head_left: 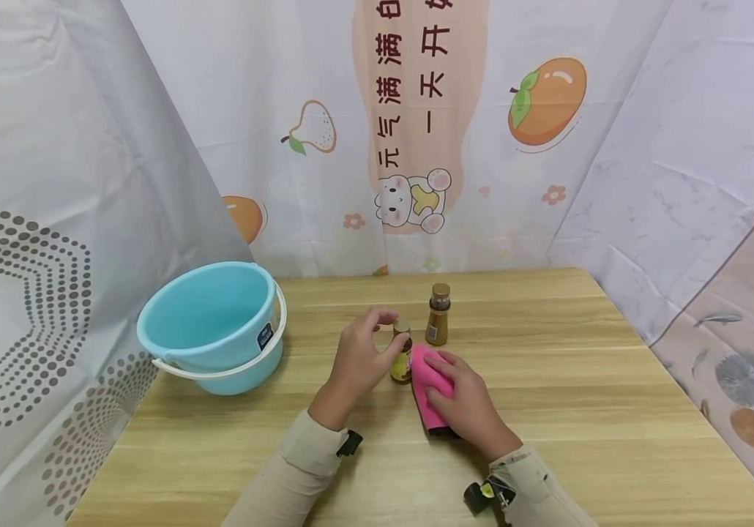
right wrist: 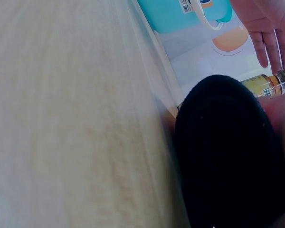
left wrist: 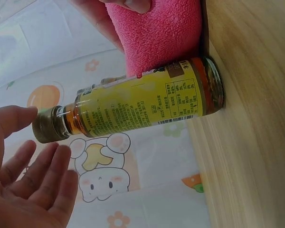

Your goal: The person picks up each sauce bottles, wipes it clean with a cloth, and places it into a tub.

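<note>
A small glass bottle with a yellow label and a brownish-gold cap stands upright on the table. My left hand is around the cap with the fingers spread, the thumb tip right at the cap's edge. My right hand grips a folded pink terry cloth with a dark end. The cloth lies against the side of the labelled bottle. Just behind, a second brown bottle with a gold cap stands upright, touched by neither hand.
A light blue bucket with a white handle stands on the left of the wooden table. Printed curtains hang behind and at both sides, close to the table's edges.
</note>
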A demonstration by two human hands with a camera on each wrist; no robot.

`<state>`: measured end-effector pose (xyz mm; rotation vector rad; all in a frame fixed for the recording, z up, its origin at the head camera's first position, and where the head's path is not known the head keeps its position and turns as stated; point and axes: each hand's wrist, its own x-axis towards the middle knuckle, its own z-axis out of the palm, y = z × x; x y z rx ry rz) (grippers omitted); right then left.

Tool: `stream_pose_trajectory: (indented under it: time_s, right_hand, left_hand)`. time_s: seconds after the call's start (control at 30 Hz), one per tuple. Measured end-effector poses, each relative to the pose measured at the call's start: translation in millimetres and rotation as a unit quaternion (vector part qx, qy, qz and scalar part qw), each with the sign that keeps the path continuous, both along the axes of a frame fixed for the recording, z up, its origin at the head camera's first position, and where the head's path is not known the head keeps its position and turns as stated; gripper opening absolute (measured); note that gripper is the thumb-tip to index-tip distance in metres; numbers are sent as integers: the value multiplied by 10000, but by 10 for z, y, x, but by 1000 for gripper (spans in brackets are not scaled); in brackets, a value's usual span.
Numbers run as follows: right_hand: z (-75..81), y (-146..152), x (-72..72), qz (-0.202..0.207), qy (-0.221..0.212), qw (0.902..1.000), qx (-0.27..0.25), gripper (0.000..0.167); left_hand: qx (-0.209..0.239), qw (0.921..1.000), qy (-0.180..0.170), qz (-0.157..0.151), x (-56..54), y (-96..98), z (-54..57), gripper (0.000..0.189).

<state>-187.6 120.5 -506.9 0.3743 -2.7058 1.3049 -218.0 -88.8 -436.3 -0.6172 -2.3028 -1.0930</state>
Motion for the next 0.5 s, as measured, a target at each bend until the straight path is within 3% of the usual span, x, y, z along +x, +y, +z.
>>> stream_pose_trajectory:
  time_s: [0.27,0.5]
  right_hand:
    - [8,-5,-12,-7,164,9998,-84,53]
    - [21,0,4,73,659,9973,-321,53]
  left_hand:
    - [0,9999,-6,149,-10,-4,18,32]
    - [12,9999,-52,147,6,-11,25,30]
